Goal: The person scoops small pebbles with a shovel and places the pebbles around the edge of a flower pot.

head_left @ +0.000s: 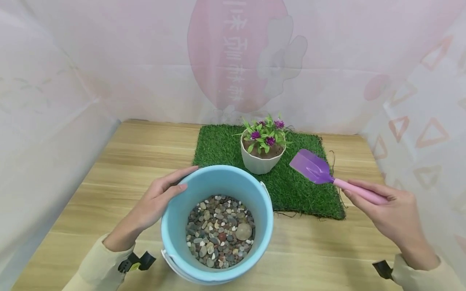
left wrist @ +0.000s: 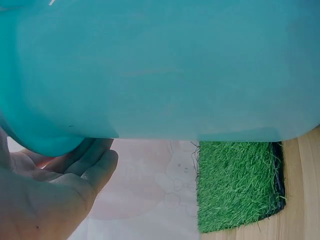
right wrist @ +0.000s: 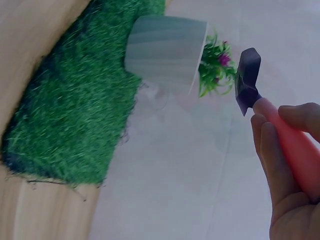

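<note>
Blue bucket [head_left: 218, 182] up close, purple shovel [head_left: 317, 171] in hand

Left hand [head_left: 154, 200] gripped the bucket's rim [head_left: 218, 276], thumb over it. Right hand [head_left: 395, 214] held the shovel by its pink handle [head_left: 341, 184], blade raised right of the flowerpot [head_left: 260, 165] on its grass mat [head_left: 309, 200]. Shovel looked light and stiff; handle seemed best. Bucket was probably heavy with those pebbles [head_left: 218, 238], so I'd have held the rim.
</note>
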`<move>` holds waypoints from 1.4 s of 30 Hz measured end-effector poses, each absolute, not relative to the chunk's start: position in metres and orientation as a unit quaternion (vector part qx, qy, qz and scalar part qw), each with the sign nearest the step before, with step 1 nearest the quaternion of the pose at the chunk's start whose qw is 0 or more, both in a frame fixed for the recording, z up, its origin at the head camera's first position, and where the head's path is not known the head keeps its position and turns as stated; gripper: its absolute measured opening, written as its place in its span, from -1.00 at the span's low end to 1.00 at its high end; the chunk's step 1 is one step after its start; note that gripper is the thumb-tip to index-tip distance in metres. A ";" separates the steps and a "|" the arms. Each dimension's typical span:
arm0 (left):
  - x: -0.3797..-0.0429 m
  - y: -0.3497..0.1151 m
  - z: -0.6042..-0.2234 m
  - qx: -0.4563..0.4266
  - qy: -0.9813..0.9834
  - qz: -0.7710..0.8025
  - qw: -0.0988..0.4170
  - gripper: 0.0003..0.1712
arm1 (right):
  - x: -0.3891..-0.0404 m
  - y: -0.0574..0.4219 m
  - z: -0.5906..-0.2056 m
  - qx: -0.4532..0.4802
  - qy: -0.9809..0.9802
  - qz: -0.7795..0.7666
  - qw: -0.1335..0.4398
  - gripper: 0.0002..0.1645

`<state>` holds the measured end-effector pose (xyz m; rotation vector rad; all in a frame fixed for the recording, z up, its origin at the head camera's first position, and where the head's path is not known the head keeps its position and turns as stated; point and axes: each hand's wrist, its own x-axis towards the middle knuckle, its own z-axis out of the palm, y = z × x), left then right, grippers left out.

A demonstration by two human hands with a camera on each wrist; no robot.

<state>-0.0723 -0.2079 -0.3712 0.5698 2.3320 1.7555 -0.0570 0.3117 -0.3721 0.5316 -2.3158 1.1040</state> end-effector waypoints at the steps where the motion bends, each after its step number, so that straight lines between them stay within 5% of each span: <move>1: -0.072 -0.208 -0.372 0.191 0.781 0.588 0.084 -0.45 | -0.056 0.309 -0.368 0.208 -0.849 0.411 0.259 -0.57; 29: -0.067 -0.206 -0.381 0.219 0.780 0.585 0.026 -0.48 | -0.064 0.233 -0.308 0.430 -0.775 0.420 0.196 -0.72; 39: -0.067 -0.205 -0.380 0.218 0.782 0.583 0.023 -0.48 | -0.066 0.212 -0.302 0.443 -0.811 0.340 0.172 -0.55; 42: -0.067 -0.205 -0.381 0.217 0.781 0.585 0.023 -0.48 | -0.068 0.205 -0.302 0.462 -0.805 0.339 0.152 -0.70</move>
